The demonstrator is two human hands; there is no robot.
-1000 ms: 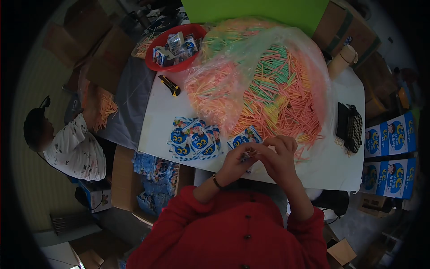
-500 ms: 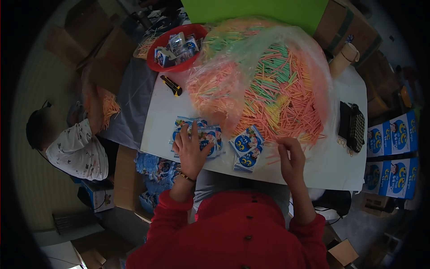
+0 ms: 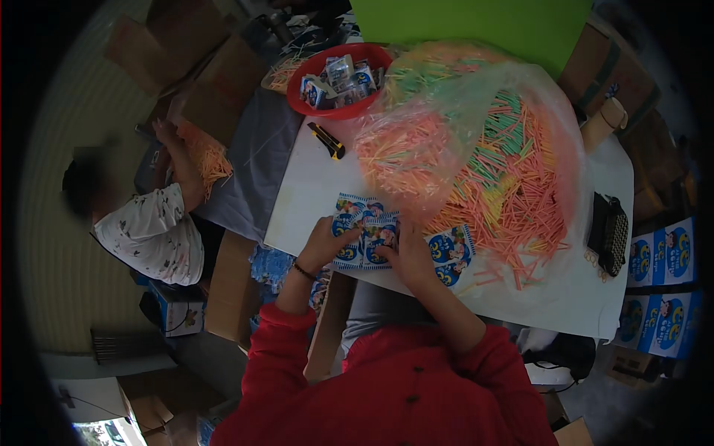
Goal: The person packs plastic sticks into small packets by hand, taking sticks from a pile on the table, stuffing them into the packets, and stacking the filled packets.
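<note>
Evidently, left hand (image 3: pixel 324 245) and right hand (image 3: pixel 413 256) grasp blue-white packets (image 3: pixel 380 233) from either side, thumbs (image 3: pixel 387 255) on top, near white table's (image 3: pixel 306 186) near edge. Risk: uneven squeeze could fan stack apart; right hand, swinging right, could knock separate packets (image 3: pixel 452 249) off.

A small packing workshop, by the look of it, centred on a white table (image 3: pixel 309 197).
Loose pastel sticks (image 3: pixel 520 201) lie heaped under clear plastic (image 3: pixel 476 111) across the table, with printed packets (image 3: pixel 379 236) along its near edge, and a red bowl (image 3: pixel 340 113) of small wrapped items and a yellow-and-black utility knife (image 3: pixel 327 141) towards its far left. An open carton (image 3: pixel 233 286) of blue packets sits by the table's near left corner; printed blue-and-white boxes (image 3: pixel 673 256) stand to its right. Beyond its left side are brown cardboard boxes (image 3: pixel 227 93) and a second person (image 3: pixel 152 238) beside another pile of sticks (image 3: pixel 213 165).
</note>
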